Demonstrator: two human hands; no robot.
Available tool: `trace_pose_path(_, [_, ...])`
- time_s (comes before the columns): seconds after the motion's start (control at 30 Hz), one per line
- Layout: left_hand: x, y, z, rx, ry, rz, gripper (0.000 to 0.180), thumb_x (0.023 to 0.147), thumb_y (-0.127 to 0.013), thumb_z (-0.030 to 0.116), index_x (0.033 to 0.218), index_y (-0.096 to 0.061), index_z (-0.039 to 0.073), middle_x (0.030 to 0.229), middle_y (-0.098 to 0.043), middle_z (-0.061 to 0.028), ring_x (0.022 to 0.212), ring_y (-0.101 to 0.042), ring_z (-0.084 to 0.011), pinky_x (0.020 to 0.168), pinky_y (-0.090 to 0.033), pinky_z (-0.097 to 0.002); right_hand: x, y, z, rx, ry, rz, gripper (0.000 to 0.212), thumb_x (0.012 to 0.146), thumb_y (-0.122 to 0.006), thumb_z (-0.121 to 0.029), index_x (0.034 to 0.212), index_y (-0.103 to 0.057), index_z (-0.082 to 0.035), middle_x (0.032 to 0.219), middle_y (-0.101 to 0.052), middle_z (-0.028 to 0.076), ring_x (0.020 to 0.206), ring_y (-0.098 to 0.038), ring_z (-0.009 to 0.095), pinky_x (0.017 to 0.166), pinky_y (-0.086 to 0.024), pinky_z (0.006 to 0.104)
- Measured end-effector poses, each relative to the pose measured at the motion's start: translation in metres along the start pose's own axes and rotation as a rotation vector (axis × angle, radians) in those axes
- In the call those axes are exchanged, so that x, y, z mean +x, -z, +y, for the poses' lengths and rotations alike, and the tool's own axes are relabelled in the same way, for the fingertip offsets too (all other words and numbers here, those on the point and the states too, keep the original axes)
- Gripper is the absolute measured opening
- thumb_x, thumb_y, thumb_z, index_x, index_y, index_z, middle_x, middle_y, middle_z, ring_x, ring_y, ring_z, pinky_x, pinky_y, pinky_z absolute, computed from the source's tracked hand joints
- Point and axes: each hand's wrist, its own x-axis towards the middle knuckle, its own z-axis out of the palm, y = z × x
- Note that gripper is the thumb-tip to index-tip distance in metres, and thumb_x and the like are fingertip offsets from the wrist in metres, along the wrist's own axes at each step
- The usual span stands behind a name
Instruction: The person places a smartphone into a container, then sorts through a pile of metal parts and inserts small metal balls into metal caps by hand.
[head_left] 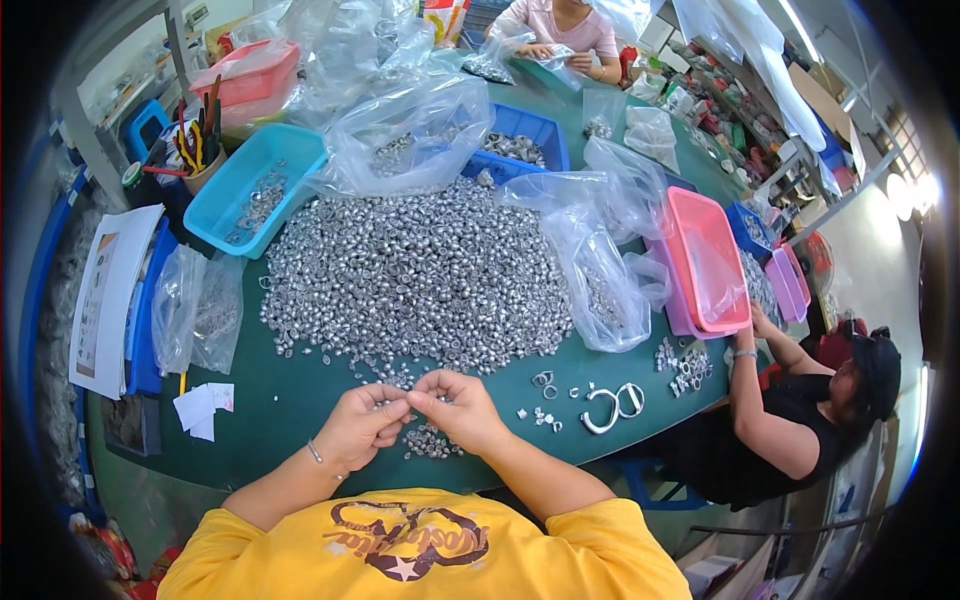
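Just in front of my chest, my left hand (pixel 366 428) and my right hand (pixel 458 412) meet, thumbs and fingers pinched together. Whatever sits between the fingertips is too small and covered to make out. Beyond them spreads a large heap of small silvery metal pieces (pixel 410 270), rounded and ring-like. A small cluster of similar metal pieces (pixel 432 441) lies under and beside my right hand, close to the table's near edge. To the right of it are a few loose metal rings (pixel 543 379) and two larger silvery open hoops (pixel 602 410).
A turquoise tray (pixel 205 215), a blue bin (pixel 560 150) and a pink basket (pixel 740 290) stand around the heap, with clear plastic bags (pixel 600 270) between. White paper slips (pixel 205 408) lie left. One co-worker (pixel 790 420) sits at right, another (pixel 570 40) across the table.
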Motion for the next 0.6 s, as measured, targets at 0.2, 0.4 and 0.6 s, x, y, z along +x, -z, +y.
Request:
trace_pose_path(0.2, [-0.005,0.006,-0.007,0.010,-0.003,0.002,0.008,0.087,-0.056,0.008,0.092,-0.054,0.002,0.071,-0.049,-0.0025,0.051,-0.037,-0.0053,0.043,-0.027,-0.0176,-0.010,-0.004,-0.003,-0.234,0.069,0.004,0.018,0.081,-0.064,-0.014,0.092,-0.062,0.001,0.077,-0.061,0.004,0.070,-0.053,0.007,0.063,-0.045,0.0224])
trace_pose_path(0.4, [-0.002,-0.003,-0.001,0.142,-0.022,0.021,0.014,0.087,-0.056,0.014,0.092,-0.054,0.001,0.069,-0.048,-0.0013,0.050,-0.036,-0.0047,0.042,-0.027,-0.0181,-0.006,0.008,0.000,-0.379,0.317,0.051,0.012,0.076,-0.067,-0.005,0.087,-0.065,-0.001,0.075,-0.062,0.005,0.066,-0.056,0.009,0.059,-0.044,0.0218])
trace_pose_path(0.6, [0.005,0.005,0.006,-0.102,0.025,-0.003,0.018,0.088,-0.048,0.009,0.100,-0.055,-0.002,0.081,-0.053,-0.0050,0.058,-0.040,-0.0055,0.047,-0.032,-0.0171,-0.010,0.011,0.002,-0.379,0.395,0.189,0.014,0.070,-0.070,0.000,0.084,-0.066,-0.001,0.065,-0.055,0.002,0.057,-0.048,0.007,0.050,-0.036,0.0202])
